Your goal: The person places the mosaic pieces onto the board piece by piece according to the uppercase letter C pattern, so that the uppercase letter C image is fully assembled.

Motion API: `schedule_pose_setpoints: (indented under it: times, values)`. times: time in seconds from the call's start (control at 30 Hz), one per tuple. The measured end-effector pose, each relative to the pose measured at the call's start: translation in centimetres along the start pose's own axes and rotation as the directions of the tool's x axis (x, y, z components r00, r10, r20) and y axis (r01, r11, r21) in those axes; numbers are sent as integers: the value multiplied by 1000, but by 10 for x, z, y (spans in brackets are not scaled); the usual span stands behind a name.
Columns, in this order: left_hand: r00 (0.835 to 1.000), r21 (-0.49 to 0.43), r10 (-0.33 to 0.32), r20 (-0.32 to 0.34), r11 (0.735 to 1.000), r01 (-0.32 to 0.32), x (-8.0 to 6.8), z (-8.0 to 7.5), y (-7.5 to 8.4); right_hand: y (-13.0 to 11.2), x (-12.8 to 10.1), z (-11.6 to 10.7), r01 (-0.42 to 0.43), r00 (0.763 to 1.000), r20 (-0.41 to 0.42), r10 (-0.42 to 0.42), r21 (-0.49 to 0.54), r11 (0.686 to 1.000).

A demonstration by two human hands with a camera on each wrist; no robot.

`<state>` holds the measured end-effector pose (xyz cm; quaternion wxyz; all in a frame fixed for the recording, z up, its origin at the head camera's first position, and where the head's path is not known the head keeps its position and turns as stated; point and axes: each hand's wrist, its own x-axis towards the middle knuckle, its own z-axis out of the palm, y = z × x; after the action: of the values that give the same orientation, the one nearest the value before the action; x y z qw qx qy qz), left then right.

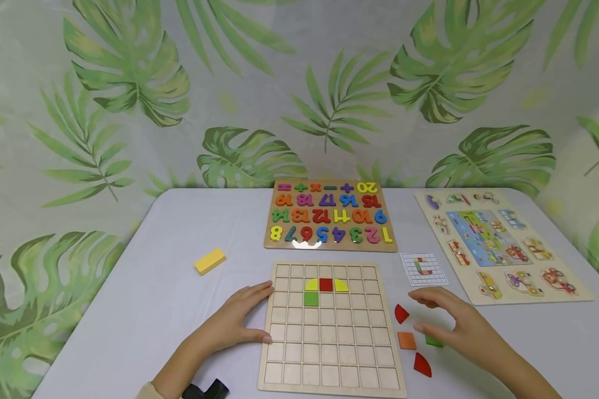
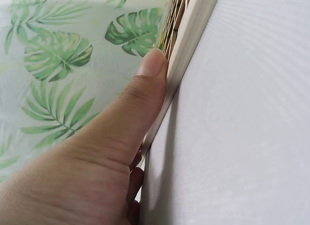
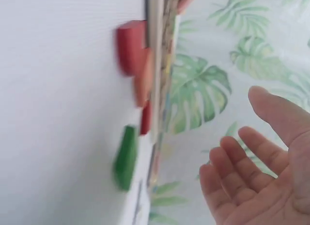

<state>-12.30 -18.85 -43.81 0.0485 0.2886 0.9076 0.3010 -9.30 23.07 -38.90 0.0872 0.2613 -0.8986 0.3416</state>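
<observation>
Head view showed the green block (image 1: pixel 433 341) lying on the desk (image 1: pixel 145 310) just under the spread, empty right hand (image 1: pixel 456 323), right of the grid board (image 1: pixel 329 327) whose left edge the flat left hand (image 1: pixel 239 318) steadied.

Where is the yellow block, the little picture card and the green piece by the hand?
yellow block (image 1: pixel 210 261), head view, middle of its top face
picture card (image 1: pixel 423 269), head view, on the printed grid
green piece (image 1: pixel 433 342), head view, the part showing beside the right hand (image 1: pixel 446 316)
</observation>
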Motion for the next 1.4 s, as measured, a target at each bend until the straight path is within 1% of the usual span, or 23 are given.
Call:
schedule_pose_setpoints:
  times: [0.1, 0.2, 0.27, 0.33, 0.43, 0.5, 0.57, 0.63, 0.73, 0.77, 0.83, 1.0, 1.1, 1.2, 1.4]
  values:
    - [1000, 2, 1, -2, 1000, -1, 0, 0, 0, 9, -12, 0, -33, 999, 8, 33, -14, 999]
    - [1000, 4, 5, -3, 1000, -5, 1, 0, 0, 17, -23, 2, -62, 997, 33, 63, -10, 998]
    - [1000, 4, 9, -3, 1000, -9, 1, 0, 0, 24, -29, 4, -55, 997, 45, 55, 2, 998]
    - [1000, 2, 13, -3, 1000, -13, 1, 0, 0, 29, -33, 6, -29, 998, 49, 28, 9, 1000]
    - [1000, 4, 14, -8, 1000, -14, 1, 0, -1, 36, -36, 8, 8, 999, 39, -8, -9, 1000]
    - [1000, 5, 10, -8, 1000, -10, 1, 0, -1, 39, -37, 10, 15, 999, 38, -14, -23, 1000]
    - [1000, 10, 8, -7, 1000, -8, 1, 0, -1, 41, -37, 10, 8, 999, 47, -6, -35, 999]
    - [1000, 13, 5, -2, 1000, -5, 1, 0, -1, 41, -36, 10, -20, 998, 62, 22, -43, 999]
    - [1000, 10, 8, -1, 1000, -8, 2, 0, -1, 38, -36, 11, -48, 997, 54, 51, -54, 997]
    - [1000, 9, 8, 0, 1000, -8, 2, 0, -1, 37, -35, 11, -55, 997, 51, 58, -53, 997]
    - [1000, 7, 8, 2, 1000, -8, 2, 0, -1, 33, -34, 11, -44, 999, 29, 46, -53, 998]
    - [1000, 4, 6, 4, 1000, -6, 1, 0, 0, 16, -22, 10, 59, 998, -34, -60, -33, 998]
    - [1000, 0, 0, 0, 1000, 0, 1, 0, 0, 1, -11, 14, 92, 993, -67, -92, -3, 996]
    - [1000, -1, 0, -7, 1000, 0, 0, 1, 0, -16, 1, 22, 111, 992, -72, -107, 47, 993]
    - [1000, 5, 3, -12, 1000, -3, 0, 1, 0, -48, 21, 40, 139, 990, -51, -134, 125, 982]
